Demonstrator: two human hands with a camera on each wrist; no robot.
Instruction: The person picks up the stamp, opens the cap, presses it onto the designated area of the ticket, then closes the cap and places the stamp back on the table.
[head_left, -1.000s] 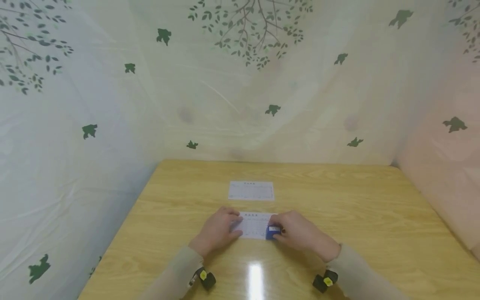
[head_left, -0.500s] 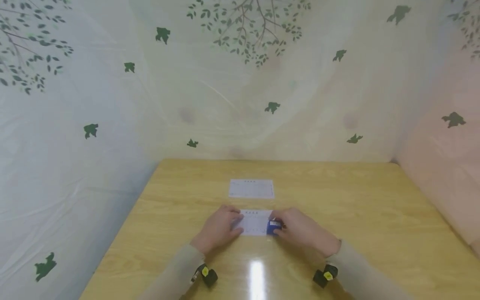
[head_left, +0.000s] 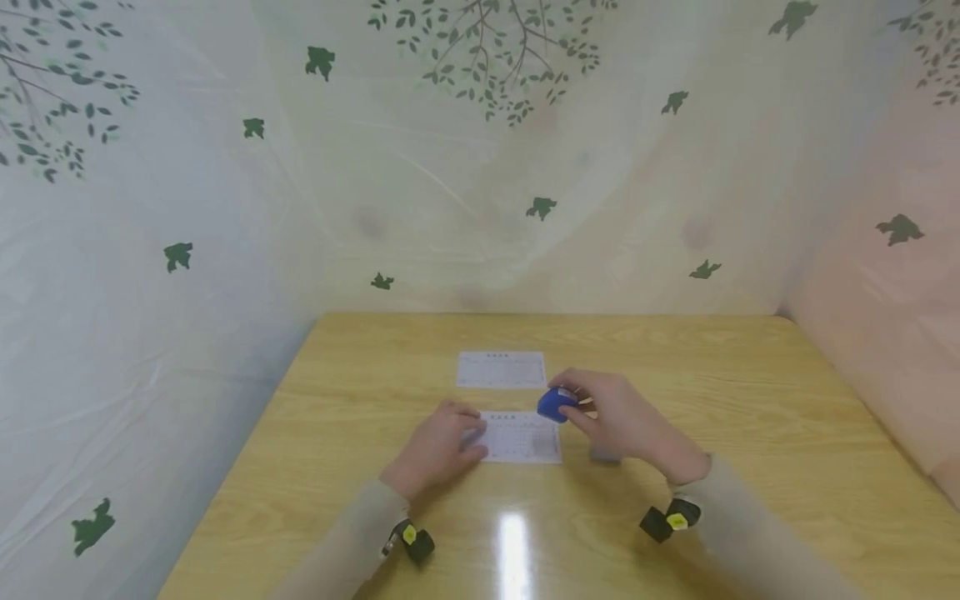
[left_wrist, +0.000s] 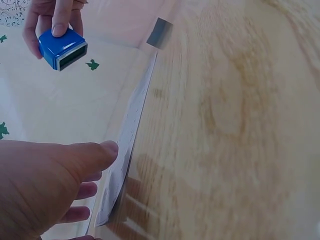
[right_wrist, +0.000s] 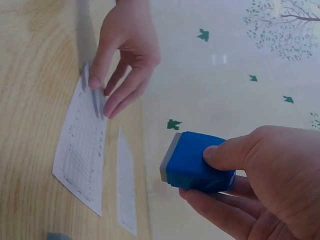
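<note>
My left hand lies flat on the table, its straight fingertips pressing the left edge of the near printed paper slip. My right hand grips a small blue stamp between thumb and fingers, in the air above the slip's far right corner. In the right wrist view the blue stamp shows a grey face and is clear of the near printed paper slip. The left wrist view shows the blue stamp from below, with its dark base frame.
A second printed slip lies farther back on the wooden table. A small grey piece sits on the table under my right hand. Leaf-patterned sheets wall the table at the back and on both sides.
My right hand has lifted the blue stamp off the near slip's right end and carried it up and away. The left hand stays on the slip.
</note>
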